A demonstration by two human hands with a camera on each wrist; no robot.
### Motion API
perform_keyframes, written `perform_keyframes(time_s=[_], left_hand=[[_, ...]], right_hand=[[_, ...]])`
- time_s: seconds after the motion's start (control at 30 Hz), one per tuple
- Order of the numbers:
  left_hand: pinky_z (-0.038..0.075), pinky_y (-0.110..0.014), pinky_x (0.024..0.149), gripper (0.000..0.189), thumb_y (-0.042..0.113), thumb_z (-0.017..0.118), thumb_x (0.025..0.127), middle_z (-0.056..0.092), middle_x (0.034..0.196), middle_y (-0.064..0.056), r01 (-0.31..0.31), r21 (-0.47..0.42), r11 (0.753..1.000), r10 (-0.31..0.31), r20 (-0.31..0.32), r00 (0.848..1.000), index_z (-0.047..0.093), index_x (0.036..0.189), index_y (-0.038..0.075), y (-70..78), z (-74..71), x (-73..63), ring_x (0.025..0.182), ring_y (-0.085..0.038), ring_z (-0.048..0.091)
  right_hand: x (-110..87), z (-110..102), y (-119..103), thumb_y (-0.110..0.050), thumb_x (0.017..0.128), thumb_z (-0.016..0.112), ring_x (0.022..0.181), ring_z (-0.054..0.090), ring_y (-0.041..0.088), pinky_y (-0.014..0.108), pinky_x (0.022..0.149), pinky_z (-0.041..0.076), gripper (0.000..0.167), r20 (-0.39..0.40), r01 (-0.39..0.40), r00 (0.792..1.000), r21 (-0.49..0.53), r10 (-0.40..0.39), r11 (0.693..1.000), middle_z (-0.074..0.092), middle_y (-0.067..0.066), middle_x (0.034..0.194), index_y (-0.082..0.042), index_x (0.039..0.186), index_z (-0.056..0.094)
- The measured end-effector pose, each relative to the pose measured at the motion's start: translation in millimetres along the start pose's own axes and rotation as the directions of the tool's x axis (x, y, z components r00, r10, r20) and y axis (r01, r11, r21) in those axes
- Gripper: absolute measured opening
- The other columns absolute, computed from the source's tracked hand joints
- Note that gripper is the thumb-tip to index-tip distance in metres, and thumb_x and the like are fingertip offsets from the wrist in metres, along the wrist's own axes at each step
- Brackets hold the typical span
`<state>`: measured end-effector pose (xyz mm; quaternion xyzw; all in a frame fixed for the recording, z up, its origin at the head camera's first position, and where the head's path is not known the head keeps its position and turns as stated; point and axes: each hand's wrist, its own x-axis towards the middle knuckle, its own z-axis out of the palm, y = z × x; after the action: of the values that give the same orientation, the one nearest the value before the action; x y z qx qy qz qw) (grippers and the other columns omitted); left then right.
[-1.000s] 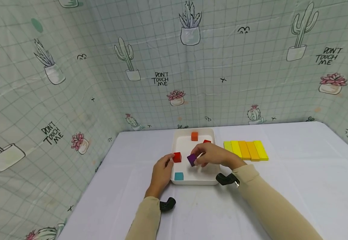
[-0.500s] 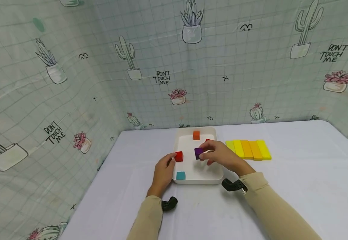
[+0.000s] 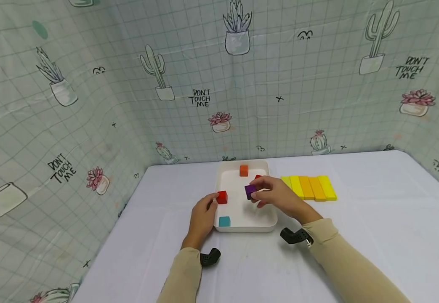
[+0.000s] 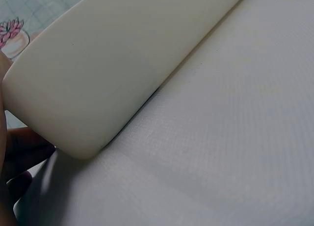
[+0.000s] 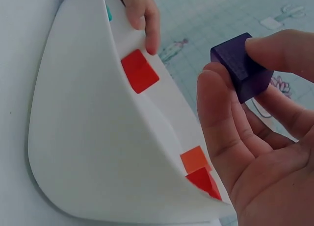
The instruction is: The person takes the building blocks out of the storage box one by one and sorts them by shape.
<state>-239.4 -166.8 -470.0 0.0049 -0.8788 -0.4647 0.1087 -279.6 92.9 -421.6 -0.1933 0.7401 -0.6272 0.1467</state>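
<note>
Between thumb and fingertips, my right hand (image 3: 280, 197) pinches a purple cube (image 5: 243, 66), raised over the white tray (image 3: 247, 229). My left hand (image 3: 202, 216) holds the tray's left side, a finger over the rim beside a red cube (image 3: 222, 197). Seen from the left wrist, some fingers (image 4: 29, 147) lie against the outside of the tray (image 4: 98, 79). A teal cube (image 3: 224, 221) sits in the tray's near left corner and an orange cube (image 3: 243, 170) at its far end. Another red cube (image 5: 203, 182) is partly hidden behind my right hand in the head view.
Right of the tray, several yellow and orange flat blocks (image 3: 308, 188) lie side by side on the white-covered table (image 3: 374, 219). A cloth (image 3: 189, 50) printed with cacti hangs behind and to the left of the table.
My right hand has lifted the purple cube and carried it slightly away from me and to the right, turning it a little. My left hand stays at the tray's rim.
</note>
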Motion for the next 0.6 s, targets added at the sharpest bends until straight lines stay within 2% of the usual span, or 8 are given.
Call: perform_keyframes(time_s=[0.13,0.3,0.6], left_hand=[[0.039,-0.051,0.11,0.034,0.022,0.05,0.104,0.058,0.14,-0.009,0.007,0.002,1.0,-0.007,0.003,1.0,0.064,0.135,0.017,1.3,0.3,0.0,0.133,-0.029,0.05],[0.039,-0.051,0.11,0.034,0.023,0.05,0.104,0.058,0.14,-0.008,0.018,0.006,1.0,-0.018,0.002,1.0,0.063,0.136,0.018,1.7,1.4,-0.7,0.133,-0.029,0.05],[0.038,-0.053,0.11,0.034,0.021,0.051,0.104,0.058,0.14,-0.009,-0.003,-0.008,1.0,0.003,0.002,1.0,0.064,0.135,0.016,2.3,0.9,-1.1,0.134,-0.031,0.049]], right_hand=[[-4.1,-5.3,0.9,-0.025,0.092,0.074,0.1,0.065,0.039,0.042,0.086,0.058,0.05,0.003,0.003,1.0,0.013,-0.003,1.0,0.06,0.02,0.124,-0.004,0.134,0.057],[-11.1,-13.9,3.6,-0.02,0.094,0.07,0.104,0.064,0.044,0.041,0.085,0.058,0.045,0.017,0.025,1.0,0.04,-0.025,0.999,0.06,0.022,0.124,-0.003,0.133,0.056],[-24.5,-31.1,2.5,-0.017,0.097,0.067,0.11,0.059,0.052,0.04,0.087,0.058,0.045,0.002,0.011,1.0,0.097,-0.011,0.995,0.061,0.025,0.123,0.001,0.135,0.053]])
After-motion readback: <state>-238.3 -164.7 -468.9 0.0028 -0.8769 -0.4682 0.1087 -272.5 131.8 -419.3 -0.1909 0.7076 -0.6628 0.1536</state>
